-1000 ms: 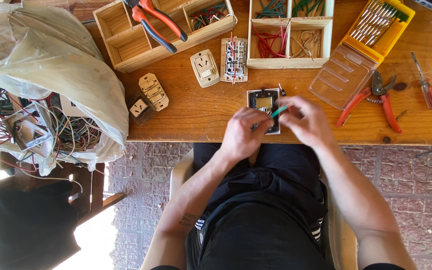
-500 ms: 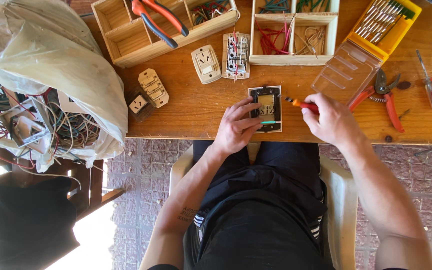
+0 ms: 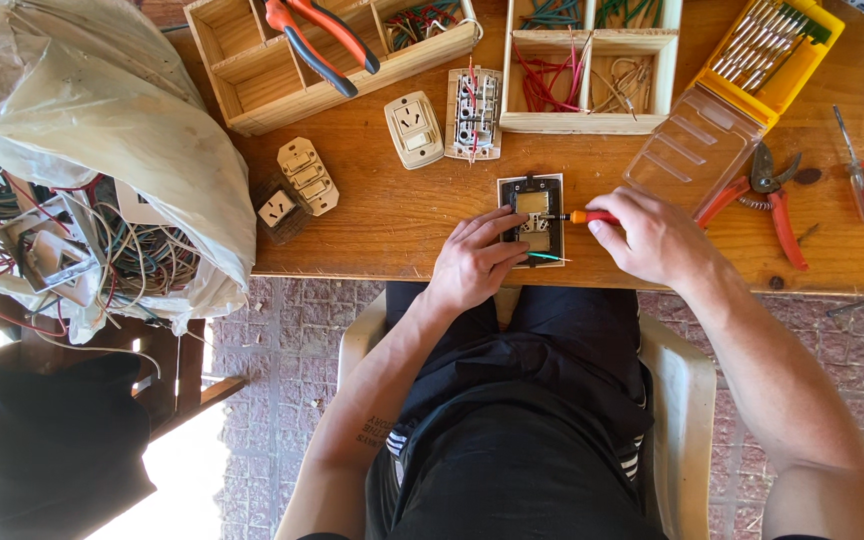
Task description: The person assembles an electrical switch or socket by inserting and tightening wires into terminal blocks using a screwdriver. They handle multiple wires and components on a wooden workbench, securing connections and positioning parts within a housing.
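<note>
A dark switch module (image 3: pixel 533 203) with a brass insert lies flat near the front edge of the wooden table (image 3: pixel 372 225). My left hand (image 3: pixel 474 262) presses its fingers on the module's left side and lower part. A short green wire (image 3: pixel 544 257) sticks out by those fingers. My right hand (image 3: pixel 652 235) grips a small orange-handled screwdriver (image 3: pixel 584 216), held level, its tip touching the right side of the module.
Behind stand two wooden compartment trays (image 3: pixel 252 75) (image 3: pixel 587 65) with wires and orange pliers, a yellow bit case (image 3: pixel 772 50), white sockets (image 3: pixel 414 128), red cutters (image 3: pixel 767 195), a red screwdriver (image 3: pixel 857 180). A plastic sack of tangled cables (image 3: pixel 82 170) fills the left.
My right hand has moved from the module out to the right and back, and now holds the orange screwdriver level against the module's side. My left hand stays on the module.
</note>
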